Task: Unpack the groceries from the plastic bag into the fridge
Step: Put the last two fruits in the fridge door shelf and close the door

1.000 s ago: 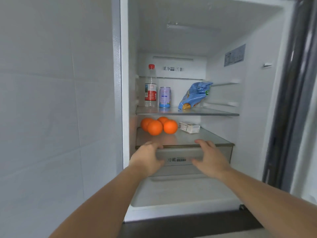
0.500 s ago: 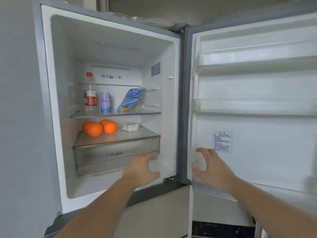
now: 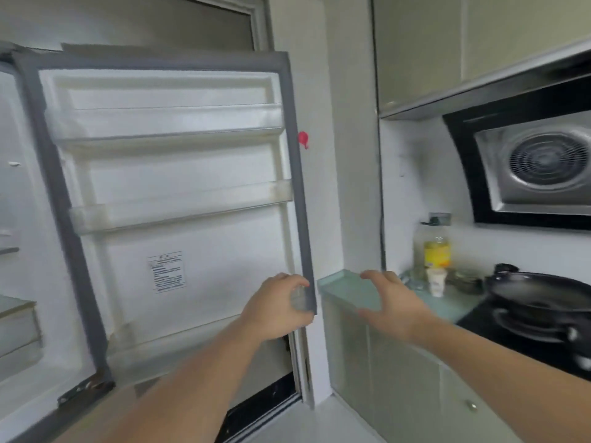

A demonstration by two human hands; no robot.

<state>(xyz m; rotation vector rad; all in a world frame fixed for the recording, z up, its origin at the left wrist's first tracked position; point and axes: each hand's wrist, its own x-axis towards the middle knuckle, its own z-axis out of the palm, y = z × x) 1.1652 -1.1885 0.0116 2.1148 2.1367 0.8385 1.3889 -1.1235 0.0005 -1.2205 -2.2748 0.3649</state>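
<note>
The fridge door [image 3: 179, 199] stands wide open, showing its white inner side, two bare door shelves and a grey gasket. My left hand [image 3: 278, 310] curls around the door's outer edge near the bottom, fingers over the gasket. My right hand [image 3: 388, 303] hovers open, just right of the door, above the end of the counter, holding nothing. Only a sliver of the fridge interior [image 3: 14, 318] shows at the far left. No plastic bag or groceries are in sight.
A pale green counter [image 3: 348, 290] over cabinets [image 3: 399, 378] adjoins the door's edge. On it stand an oil bottle [image 3: 435, 247] and a small white cup [image 3: 436, 281]. A black wok [image 3: 540, 298] sits on the stove under a range hood [image 3: 540, 167].
The view has swung right from the fridge interior to the door. Both hands left the drawer front; my left hand now grips the door's edge and my right hand moved past it.
</note>
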